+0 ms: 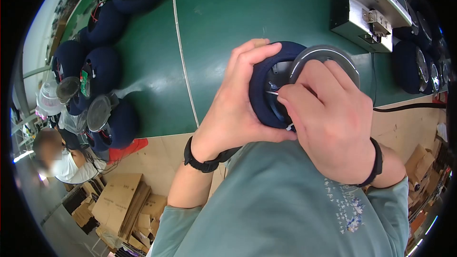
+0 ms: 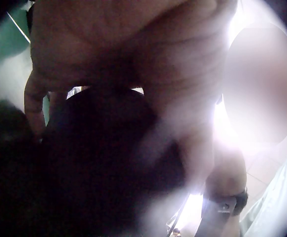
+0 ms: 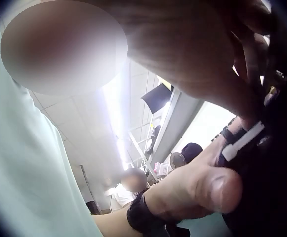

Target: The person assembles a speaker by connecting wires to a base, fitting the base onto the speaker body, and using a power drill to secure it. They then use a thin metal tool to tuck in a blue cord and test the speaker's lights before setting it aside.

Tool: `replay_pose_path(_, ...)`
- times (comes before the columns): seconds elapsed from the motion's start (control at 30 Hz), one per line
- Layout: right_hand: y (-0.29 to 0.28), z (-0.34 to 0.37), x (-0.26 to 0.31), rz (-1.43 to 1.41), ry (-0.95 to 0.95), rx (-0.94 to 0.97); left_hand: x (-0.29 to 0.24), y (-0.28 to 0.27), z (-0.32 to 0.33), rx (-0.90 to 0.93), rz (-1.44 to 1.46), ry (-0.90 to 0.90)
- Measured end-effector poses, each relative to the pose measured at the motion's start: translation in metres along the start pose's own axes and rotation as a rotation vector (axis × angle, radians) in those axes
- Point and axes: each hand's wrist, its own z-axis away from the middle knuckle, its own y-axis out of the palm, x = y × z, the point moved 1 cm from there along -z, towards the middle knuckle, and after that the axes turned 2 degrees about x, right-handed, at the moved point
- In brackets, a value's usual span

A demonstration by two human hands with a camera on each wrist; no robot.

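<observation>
Head view: left hand [image 1: 231, 107] grips the navy shell [image 1: 257, 83], thumb and fingers spread round its sides, near the front edge of the worktop [image 1: 223, 14]. Right hand [image 1: 331, 119] curled over the shell's opening and the disc [image 1: 308, 56]; cannot tell what it pinches. Left wrist view: shell dark beneath left palm, detail lost. Right wrist view: white strip [image 3: 245, 140] between left thumb and right fingers.
</observation>
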Motion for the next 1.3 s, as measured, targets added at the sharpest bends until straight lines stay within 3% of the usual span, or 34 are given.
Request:
replay_pose_path(0.33,-0.009,-0.005,-0.004,-0.007,-0.018,0.09,0.0,0.0,-0.001,0.006,-0.079,0.004)
replay_pose_path(0.6,0.002,-0.005,-0.008,-0.019,-0.045,-0.026,0.002,0.0,0.0,-0.001,-0.076,0.004)
replay_pose_path(0.83,-0.006,-0.007,-0.009,-0.065,-0.021,0.042,0.002,0.001,0.0,-0.009,-0.054,-0.009)
replay_pose_path(1.3,0.008,-0.006,-0.007,-0.061,-0.054,-0.059,0.003,0.003,0.0,-0.024,-0.036,-0.018)
